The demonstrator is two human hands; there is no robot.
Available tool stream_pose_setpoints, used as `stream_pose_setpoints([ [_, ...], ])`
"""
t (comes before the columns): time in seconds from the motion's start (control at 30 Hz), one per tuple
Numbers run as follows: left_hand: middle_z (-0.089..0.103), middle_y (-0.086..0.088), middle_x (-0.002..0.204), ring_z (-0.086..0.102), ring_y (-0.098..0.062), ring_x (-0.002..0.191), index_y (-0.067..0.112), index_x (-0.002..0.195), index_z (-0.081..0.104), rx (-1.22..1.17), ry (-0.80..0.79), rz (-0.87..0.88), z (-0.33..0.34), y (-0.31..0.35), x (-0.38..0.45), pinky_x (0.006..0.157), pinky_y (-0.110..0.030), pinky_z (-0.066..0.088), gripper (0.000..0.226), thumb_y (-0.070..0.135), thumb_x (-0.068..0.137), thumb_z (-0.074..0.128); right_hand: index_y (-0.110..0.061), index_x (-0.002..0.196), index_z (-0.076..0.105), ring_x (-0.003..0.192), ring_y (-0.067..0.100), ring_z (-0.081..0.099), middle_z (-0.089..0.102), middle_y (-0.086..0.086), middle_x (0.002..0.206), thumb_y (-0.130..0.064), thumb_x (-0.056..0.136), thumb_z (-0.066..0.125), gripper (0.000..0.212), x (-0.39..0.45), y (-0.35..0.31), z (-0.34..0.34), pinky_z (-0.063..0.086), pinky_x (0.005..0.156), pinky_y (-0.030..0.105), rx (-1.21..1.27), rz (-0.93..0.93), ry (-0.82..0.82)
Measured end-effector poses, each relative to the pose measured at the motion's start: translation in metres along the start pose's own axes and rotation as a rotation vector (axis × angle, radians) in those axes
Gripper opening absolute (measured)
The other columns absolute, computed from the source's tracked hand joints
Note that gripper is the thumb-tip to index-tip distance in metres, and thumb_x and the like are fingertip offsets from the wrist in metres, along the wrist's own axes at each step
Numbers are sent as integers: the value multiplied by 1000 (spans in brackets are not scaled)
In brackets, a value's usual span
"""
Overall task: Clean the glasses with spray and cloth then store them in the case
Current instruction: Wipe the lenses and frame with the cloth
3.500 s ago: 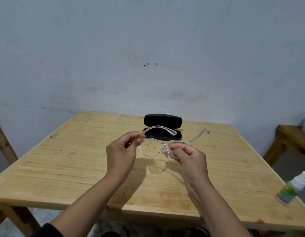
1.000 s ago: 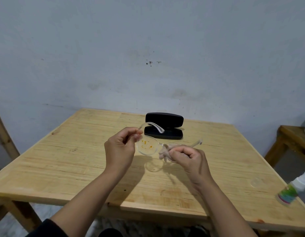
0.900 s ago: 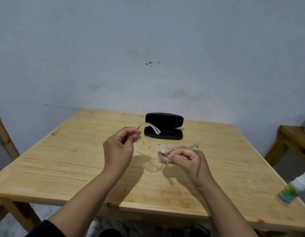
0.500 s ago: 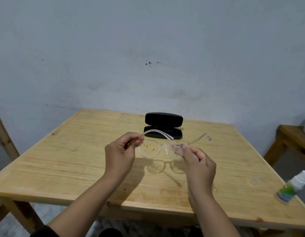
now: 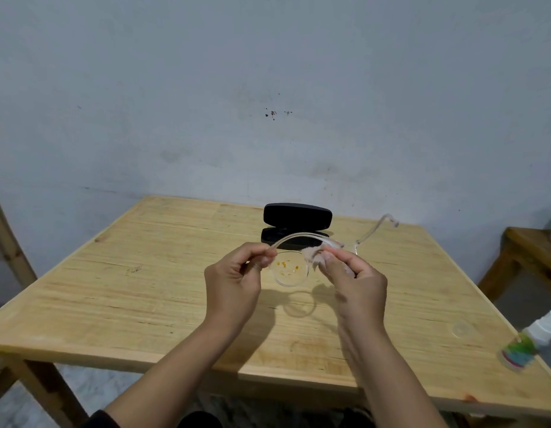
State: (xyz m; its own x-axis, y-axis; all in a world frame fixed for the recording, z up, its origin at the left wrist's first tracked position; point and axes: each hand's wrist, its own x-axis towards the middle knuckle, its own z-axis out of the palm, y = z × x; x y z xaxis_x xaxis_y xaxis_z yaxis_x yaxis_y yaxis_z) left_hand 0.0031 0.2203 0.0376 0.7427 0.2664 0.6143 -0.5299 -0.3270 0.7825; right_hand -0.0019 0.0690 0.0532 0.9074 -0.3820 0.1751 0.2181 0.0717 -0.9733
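While the clear-framed glasses point(image 5: 289, 270) are held up above the tabletop point(image 5: 144, 288), both hands share the work. The left hand point(image 5: 234, 285) pinches the frame at its left hinge, fingers curled, evidently to steady the pair so the lens faces the person. That lens, just right of the left hand's fingertips, carries orange specks and is not yet clean. The right hand point(image 5: 354, 282) has its thumb and fingers closed on a small pale cloth point(image 5: 312, 256), bunched at the fingertips and touching the frame near the bridge; I judge it positioned for wiping. One temple arches between the hands, the other juts out beyond the right hand.

Beyond both hands lies the black glasses case point(image 5: 297, 223), lid raised, presumably left open to receive the pair. The spray bottle point(image 5: 530, 344) stands well to the right of the right hand, near the tabletop's edge, out of the way.
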Motion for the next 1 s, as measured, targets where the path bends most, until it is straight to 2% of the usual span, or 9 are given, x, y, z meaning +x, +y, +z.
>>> stream_pose_setpoints([
  [0.1, 70, 27, 77, 67, 4, 77, 28, 80, 70, -8, 1, -25, -5, 0, 3, 69, -5, 47, 27, 2, 82, 66, -20, 84, 77, 78, 6, 71, 75, -5, 83, -8, 84, 66, 16, 7, -6, -12, 57, 75, 23, -147, -11, -220],
  [0.2, 70, 28, 76, 68, 3, 78, 31, 79, 69, -5, -2, -43, -8, 1, 8, 70, -6, 48, 27, 4, 82, 65, -17, 78, 76, 72, 2, 69, 75, -7, 77, -1, 84, 62, 22, 13, -12, -21, 56, 66, 18, -190, -9, -406],
  [0.37, 69, 29, 74, 68, 4, 77, 30, 76, 68, -15, -13, -53, -10, 3, 16, 69, -4, 47, 29, 1, 82, 64, -14, 73, 73, 70, 3, 68, 74, -6, 74, 1, 83, 63, 21, 17, -14, -29, 54, 61, 19, -267, -41, -525],
  [0.5, 70, 25, 74, 69, 1, 75, 30, 75, 68, -23, -21, -52, -13, 2, 17, 69, -6, 48, 30, 0, 82, 64, -17, 78, 73, 78, 1, 68, 76, -12, 81, -5, 84, 64, 17, 11, -14, -32, 53, 66, 17, -255, -64, -395],
  [0.6, 70, 26, 74, 68, 3, 75, 31, 76, 68, 1, -34, -36, -13, 1, 15, 70, -6, 48, 33, -1, 81, 64, -26, 79, 73, 90, 5, 66, 74, -10, 85, -13, 83, 67, 14, 2, -5, -28, 51, 79, 23, -230, -68, -138],
  [0.7, 70, 26, 76, 68, 3, 77, 31, 77, 68, 21, -62, 2, -9, 3, 8, 71, -7, 49, 37, -5, 81, 64, -29, 80, 70, 92, 0, 64, 71, -14, 88, -16, 85, 66, 15, -11, 0, -11, 51, 75, 11, -73, -65, 180],
  [0.77, 70, 26, 78, 68, 3, 78, 31, 78, 68, 20, -66, 28, -3, 5, 1, 71, -7, 49, 38, -6, 81, 64, -30, 81, 70, 93, 0, 64, 70, -15, 89, -16, 86, 65, 16, -15, -2, 2, 51, 78, 11, 39, -76, 330],
  [0.87, 70, 23, 77, 67, 2, 77, 30, 78, 68, -11, -29, 26, 1, 7, -4, 71, -7, 48, 36, -6, 81, 64, -35, 76, 68, 96, 6, 65, 70, -15, 89, -12, 86, 64, 25, -13, -6, 12, 52, 84, 23, 146, -74, 387],
  [1.0, 70, 21, 75, 67, 2, 76, 27, 78, 70, -28, -22, 11, 0, 7, -2, 70, -6, 47, 32, -4, 81, 65, -35, 74, 67, 98, 10, 64, 70, -10, 94, -13, 85, 65, 24, -7, -9, 9, 51, 79, 21, 63, -89, 311],
])
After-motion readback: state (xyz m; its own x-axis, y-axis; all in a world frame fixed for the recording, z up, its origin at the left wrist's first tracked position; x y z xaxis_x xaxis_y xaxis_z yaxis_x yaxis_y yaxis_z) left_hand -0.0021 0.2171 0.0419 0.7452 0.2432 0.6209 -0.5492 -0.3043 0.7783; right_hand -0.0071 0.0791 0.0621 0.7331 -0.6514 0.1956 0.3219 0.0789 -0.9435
